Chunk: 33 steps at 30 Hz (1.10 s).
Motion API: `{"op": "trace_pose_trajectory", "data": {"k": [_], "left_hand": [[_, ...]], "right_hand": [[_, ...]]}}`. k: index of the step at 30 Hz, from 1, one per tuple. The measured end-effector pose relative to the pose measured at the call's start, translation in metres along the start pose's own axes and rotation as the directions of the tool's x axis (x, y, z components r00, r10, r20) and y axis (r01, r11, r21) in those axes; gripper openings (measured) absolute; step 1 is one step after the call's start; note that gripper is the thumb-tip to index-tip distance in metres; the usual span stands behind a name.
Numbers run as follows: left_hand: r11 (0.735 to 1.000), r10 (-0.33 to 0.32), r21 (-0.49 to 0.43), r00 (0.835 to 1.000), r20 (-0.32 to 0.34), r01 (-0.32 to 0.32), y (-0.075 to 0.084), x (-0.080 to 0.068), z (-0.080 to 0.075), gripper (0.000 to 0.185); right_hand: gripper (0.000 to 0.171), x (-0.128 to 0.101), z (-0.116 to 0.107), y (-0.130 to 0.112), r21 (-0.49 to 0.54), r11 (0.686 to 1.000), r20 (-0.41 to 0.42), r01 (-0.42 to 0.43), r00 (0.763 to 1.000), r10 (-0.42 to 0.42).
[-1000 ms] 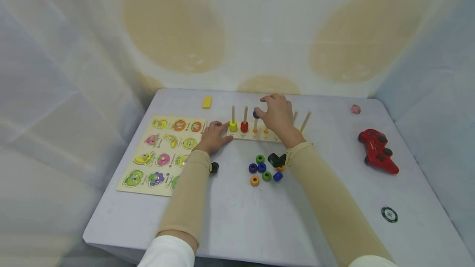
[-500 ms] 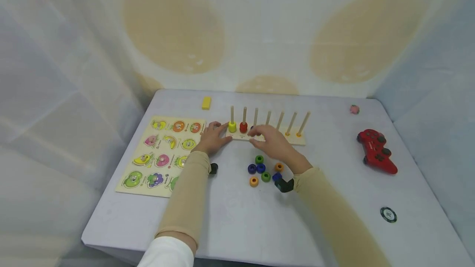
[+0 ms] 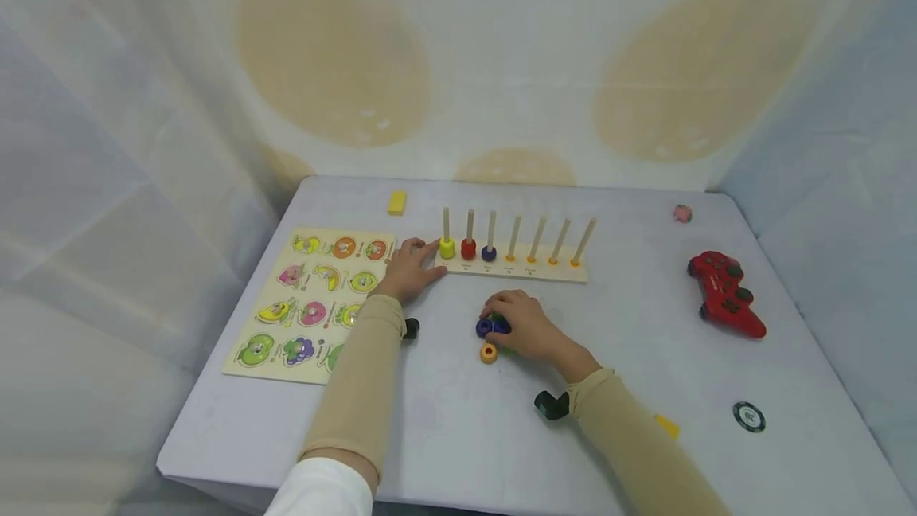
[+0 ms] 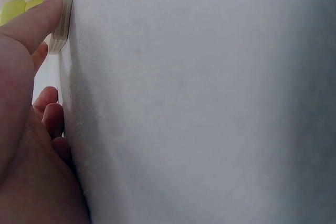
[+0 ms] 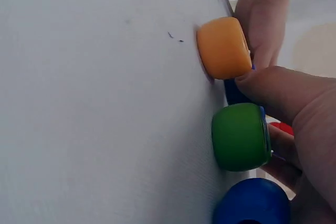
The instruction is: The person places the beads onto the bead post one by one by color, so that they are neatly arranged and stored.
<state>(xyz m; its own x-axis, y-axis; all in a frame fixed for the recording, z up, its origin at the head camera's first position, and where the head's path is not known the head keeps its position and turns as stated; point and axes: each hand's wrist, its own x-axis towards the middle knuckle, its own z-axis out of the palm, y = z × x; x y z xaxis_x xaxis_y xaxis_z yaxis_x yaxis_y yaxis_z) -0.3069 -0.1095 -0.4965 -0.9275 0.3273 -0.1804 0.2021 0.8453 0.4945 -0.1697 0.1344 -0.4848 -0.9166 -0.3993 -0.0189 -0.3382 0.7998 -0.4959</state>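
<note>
Now my right hand point(image 3: 526, 329), away from the peg rack point(image 3: 512, 269) where the purple ring point(image 3: 489, 254) sits, pinches a green ring point(image 5: 240, 137) among loose rings on the bench point(image 3: 645, 436); my left hand point(image 3: 408, 267), fingers straight, steadies the rack's end.

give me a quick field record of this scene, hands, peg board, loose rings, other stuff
left hand: left hand rests on the table, fingertips touching the left end of the wooden peg board
right hand: right hand has its grip on a green wooden ring among the loose rings
pegs filled: yellow ring, red ring, dark blue ring on the three leftmost pegs
loose ring: orange wooden ring lies beside the right hand
others: fruit puzzle board, red game controller, yellow block
</note>
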Motion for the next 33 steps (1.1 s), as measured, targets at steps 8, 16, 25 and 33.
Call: {"op": "trace_pose_trajectory", "data": {"k": [8,16,25,33], "left_hand": [[1.0,-0.02,-0.016,1.0,0.014,0.02,-0.002,-0.001,0.001,0.068],[1.0,-0.012,-0.014,1.0,-0.001,0.012,-0.004,0.003,0.004,0.068],[1.0,-0.011,-0.024,1.0,-0.004,0.011,-0.004,0.005,0.006,0.068],[0.999,-0.032,-0.017,0.999,-0.008,0.032,-0.004,0.006,0.005,0.068]], "right_hand": [[0.029,0.013,-0.02,-0.002,0.068,0.997,-0.242,0.037,0.97,-0.02],[0.033,0.045,-0.08,-0.009,0.109,0.993,-0.486,-0.033,0.87,0.082],[0.039,0.068,-0.114,-0.015,0.026,0.985,-0.467,-0.168,0.869,0.161],[0.04,0.076,-0.112,-0.014,-0.024,0.979,-0.432,-0.2,0.886,0.17]]}}
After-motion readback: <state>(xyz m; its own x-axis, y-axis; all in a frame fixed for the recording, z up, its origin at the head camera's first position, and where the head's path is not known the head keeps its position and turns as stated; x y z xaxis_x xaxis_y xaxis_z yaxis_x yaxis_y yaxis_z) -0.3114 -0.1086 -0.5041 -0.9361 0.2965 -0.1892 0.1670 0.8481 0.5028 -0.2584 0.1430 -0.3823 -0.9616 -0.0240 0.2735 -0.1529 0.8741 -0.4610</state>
